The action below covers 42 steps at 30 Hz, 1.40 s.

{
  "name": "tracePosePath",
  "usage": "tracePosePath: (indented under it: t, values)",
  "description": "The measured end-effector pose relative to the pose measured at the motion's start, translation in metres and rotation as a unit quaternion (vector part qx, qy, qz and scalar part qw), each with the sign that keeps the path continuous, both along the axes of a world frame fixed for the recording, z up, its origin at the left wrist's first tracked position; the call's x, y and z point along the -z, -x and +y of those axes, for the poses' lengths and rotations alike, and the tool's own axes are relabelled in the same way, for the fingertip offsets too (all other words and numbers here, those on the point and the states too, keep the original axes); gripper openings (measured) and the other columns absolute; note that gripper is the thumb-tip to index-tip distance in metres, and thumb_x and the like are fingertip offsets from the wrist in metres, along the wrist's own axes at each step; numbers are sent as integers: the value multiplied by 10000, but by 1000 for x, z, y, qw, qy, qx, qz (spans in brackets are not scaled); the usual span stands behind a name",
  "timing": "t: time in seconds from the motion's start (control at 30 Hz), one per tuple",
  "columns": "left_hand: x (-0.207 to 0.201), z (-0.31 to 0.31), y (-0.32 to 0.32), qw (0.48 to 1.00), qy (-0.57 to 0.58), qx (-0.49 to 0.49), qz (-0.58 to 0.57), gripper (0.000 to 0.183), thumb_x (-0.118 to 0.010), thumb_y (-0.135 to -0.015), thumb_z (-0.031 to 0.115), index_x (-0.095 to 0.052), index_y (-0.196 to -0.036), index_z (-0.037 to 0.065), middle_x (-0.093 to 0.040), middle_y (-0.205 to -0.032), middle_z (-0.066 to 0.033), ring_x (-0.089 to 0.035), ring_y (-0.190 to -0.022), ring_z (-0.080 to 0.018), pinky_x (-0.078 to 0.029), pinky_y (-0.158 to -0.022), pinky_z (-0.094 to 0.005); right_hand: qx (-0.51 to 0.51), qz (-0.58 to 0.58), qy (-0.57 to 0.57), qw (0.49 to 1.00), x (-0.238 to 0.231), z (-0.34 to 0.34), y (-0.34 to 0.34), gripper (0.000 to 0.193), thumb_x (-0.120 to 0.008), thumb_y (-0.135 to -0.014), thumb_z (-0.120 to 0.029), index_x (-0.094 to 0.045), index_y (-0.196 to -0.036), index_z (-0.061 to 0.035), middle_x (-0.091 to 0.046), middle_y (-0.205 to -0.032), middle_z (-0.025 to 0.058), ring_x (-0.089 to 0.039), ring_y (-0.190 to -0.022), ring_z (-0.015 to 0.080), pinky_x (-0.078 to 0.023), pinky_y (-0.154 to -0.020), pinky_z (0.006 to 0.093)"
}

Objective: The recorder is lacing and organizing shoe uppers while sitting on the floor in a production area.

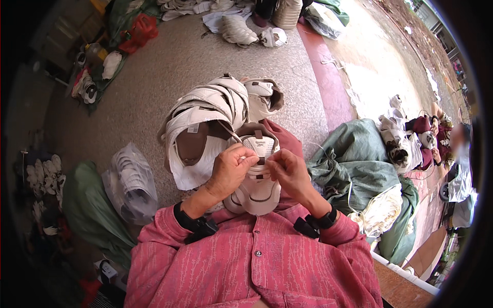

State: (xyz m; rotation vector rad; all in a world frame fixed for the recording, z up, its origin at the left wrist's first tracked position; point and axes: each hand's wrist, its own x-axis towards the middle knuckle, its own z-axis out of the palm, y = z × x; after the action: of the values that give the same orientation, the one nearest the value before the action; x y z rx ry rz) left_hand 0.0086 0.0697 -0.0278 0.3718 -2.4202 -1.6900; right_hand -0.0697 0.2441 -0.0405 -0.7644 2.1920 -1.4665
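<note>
A beige and white shoe upper (261, 197) lies on my lap, its toe toward me and its tongue (261, 148) pointing away. My left hand (231, 168) is closed in a pinch at the left side of its lacing. On the other side, my right hand (294, 173) pinches close to the dark loop on the tongue. Both seem to hold a thin white shoelace, mostly hidden by the fingers. Just beyond my left hand is a curved stack of nested shoe uppers (210, 100). Another upper (263, 95) rests against that stack.
Green cloth (354, 154) and a bundle of white laces (382, 208) lie at right. A clear bag of white uppers (131, 182) stands at left, by a green sack (92, 205). More uppers (239, 30) lie far ahead. People sit at far right among shoe parts.
</note>
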Motion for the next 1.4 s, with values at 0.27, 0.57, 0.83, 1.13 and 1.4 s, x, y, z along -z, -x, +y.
tracePosePath:
  t: [0.27,0.57,0.83,1.13,1.4]
  values:
    - [-6,-5,-7,992,106,41,50,64,-678,-871,69,-688,-899,12,-564,-804,-61,-562,-711,-180,-439,-623,-279,-45,-138,51,988,-7,5,5,163,-622,-947,-107,-636,-1048,20,-678,-869,55,-633,-687,146,-509,-614,277]
    - [-7,-10,1,902,377,57,204,144,-744,-740,76,-681,-868,88,-593,-812,-36,-581,-804,-238,-454,-729,-361,-31,216,-22,976,-22,3,6,182,-664,-842,-50,-661,-1022,-70,-632,-873,90,-653,-777,301,-526,-681,381]
    - [-2,-11,4,914,352,22,201,203,-752,-752,91,-635,-917,106,-620,-802,-31,-585,-803,-240,-429,-770,-361,-107,325,-17,940,-16,4,15,190,-697,-790,-49,-651,-973,-75,-647,-910,64,-656,-844,271,-529,-689,369]
    - [-11,-19,-9,896,382,46,223,227,-767,-679,95,-664,-881,108,-588,-1086,-48,-544,-980,-251,-399,-843,-390,-67,226,2,972,-13,8,15,178,-680,-803,-29,-629,-969,-72,-641,-911,84,-652,-788,290,-523,-669,374]
    - [-8,-15,-8,899,382,55,206,235,-764,-689,99,-680,-909,95,-573,-1004,-47,-533,-935,-246,-406,-817,-378,-100,249,24,963,-18,-2,15,159,-653,-823,-16,-612,-966,-72,-639,-923,87,-650,-799,289,-519,-664,372]
